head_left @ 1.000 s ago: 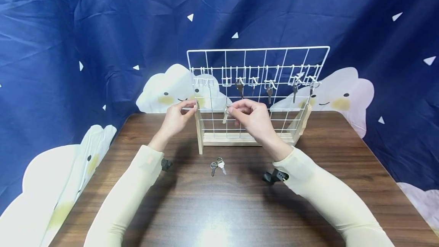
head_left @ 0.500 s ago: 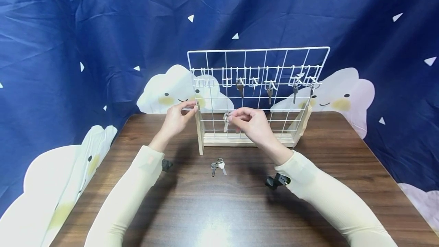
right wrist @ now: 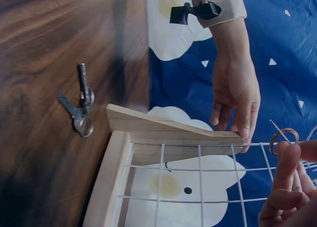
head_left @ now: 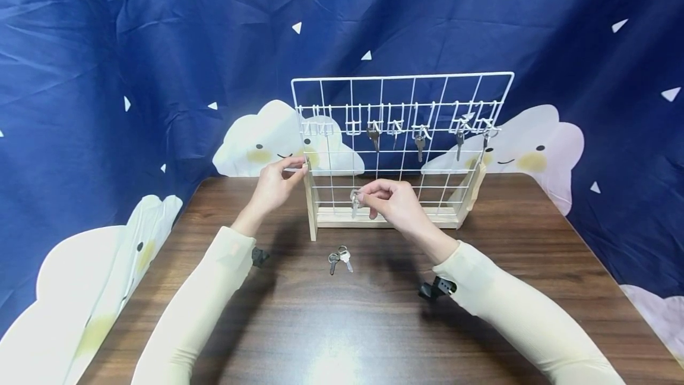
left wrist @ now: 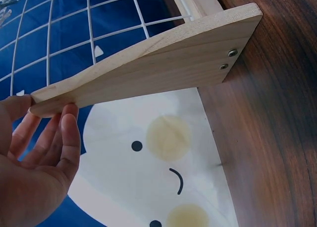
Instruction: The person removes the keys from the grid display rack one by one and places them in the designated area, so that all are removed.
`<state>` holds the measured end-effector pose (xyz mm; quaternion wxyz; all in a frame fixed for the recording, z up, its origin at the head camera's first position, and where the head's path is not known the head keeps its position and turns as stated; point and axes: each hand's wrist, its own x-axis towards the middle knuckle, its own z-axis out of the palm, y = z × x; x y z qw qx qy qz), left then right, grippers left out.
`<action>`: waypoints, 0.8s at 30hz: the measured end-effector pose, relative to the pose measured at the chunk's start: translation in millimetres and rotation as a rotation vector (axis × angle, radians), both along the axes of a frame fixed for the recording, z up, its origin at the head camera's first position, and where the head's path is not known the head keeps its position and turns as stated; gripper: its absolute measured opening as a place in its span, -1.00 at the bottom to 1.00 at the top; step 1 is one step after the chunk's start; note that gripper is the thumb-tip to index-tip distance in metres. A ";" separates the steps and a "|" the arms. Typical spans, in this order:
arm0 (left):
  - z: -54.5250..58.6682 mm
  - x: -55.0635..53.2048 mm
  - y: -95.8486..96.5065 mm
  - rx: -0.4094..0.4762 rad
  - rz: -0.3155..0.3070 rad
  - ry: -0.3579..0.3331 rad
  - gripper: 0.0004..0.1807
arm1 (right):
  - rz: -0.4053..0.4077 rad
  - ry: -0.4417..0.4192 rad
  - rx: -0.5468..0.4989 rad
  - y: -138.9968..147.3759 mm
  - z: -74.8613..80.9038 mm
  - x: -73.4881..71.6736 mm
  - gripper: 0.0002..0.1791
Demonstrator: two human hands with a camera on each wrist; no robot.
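Note:
My right hand [head_left: 392, 204] pinches a key [head_left: 355, 205] by its ring, low in front of the white wire grid rack [head_left: 403, 77]. In the right wrist view the ring [right wrist: 273, 146] stands up from the thumb and fingertip. Thumb and fingers of my left hand [head_left: 274, 186] grip the upper tip of the rack's wooden side support [left wrist: 148, 63]. Two ringed keys lie on the table before the rack: a dark key [head_left: 333, 266] and a silver key [head_left: 345, 259]. Several keys hang from white hooks on the grid, among them a brown key [head_left: 373, 138].
A wooden base bar [head_left: 352, 218] joins the rack's two supports. The brown wood-grain table [head_left: 299, 325] reaches back to a blue curtain [head_left: 214, 34] with clouds and white triangles. Some white hooks [head_left: 317, 126] at the grid's left carry no key.
My right hand has moved down along the grid with the key, from mid-height to just above the base bar. The left hand stays on the wooden support.

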<state>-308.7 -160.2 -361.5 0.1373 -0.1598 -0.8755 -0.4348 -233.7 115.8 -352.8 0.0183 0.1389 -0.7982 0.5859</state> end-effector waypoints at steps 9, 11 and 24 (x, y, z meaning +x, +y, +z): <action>-0.1 -0.1 0.9 -0.002 0.004 0.000 -0.64 | 0.045 -0.086 -0.029 4.6 -16.0 -0.2 -0.77; -0.3 -0.7 1.0 -0.001 0.003 -0.002 -0.64 | 0.055 -0.114 -0.050 5.3 -19.1 -0.2 -0.75; -1.6 -2.2 0.1 0.000 0.002 -0.014 -0.64 | 0.070 -0.229 -0.070 7.5 -44.4 0.2 -0.76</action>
